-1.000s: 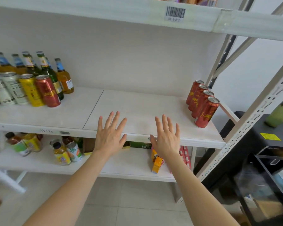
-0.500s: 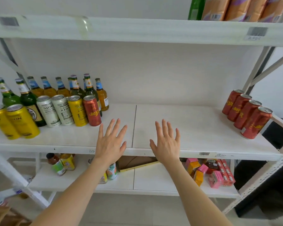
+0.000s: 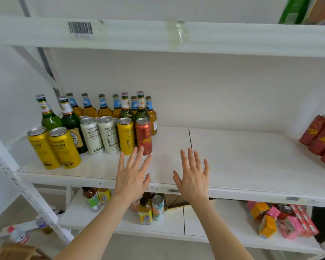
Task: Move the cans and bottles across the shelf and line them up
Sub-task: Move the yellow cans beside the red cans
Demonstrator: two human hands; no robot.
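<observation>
On the left of the white shelf (image 3: 242, 158) stands a cluster of drinks: a red can (image 3: 143, 136), a yellow can (image 3: 126, 135), two white cans (image 3: 100, 135), two more yellow cans (image 3: 53, 148) in front, green bottles (image 3: 70, 121) and amber bottles (image 3: 103, 107) behind. A row of red cans (image 3: 322, 136) stands at the right edge, partly cut off. My left hand (image 3: 132, 175) is open with fingers spread, its fingertips just in front of the red can. My right hand (image 3: 193, 176) is open too, over the shelf's middle, holding nothing.
The lower shelf (image 3: 204, 226) holds small bottles and a can (image 3: 157, 207) at the left and pink and orange cartons (image 3: 281, 220) at the right. An upper shelf board with a barcode label (image 3: 80, 28) hangs overhead. A slanted white frame post (image 3: 26, 192) stands at the left.
The view has swung left, bringing the left cluster closer and pushing the right red cans to the frame edge. Both hands stay open and spread, now nearer the red can.
</observation>
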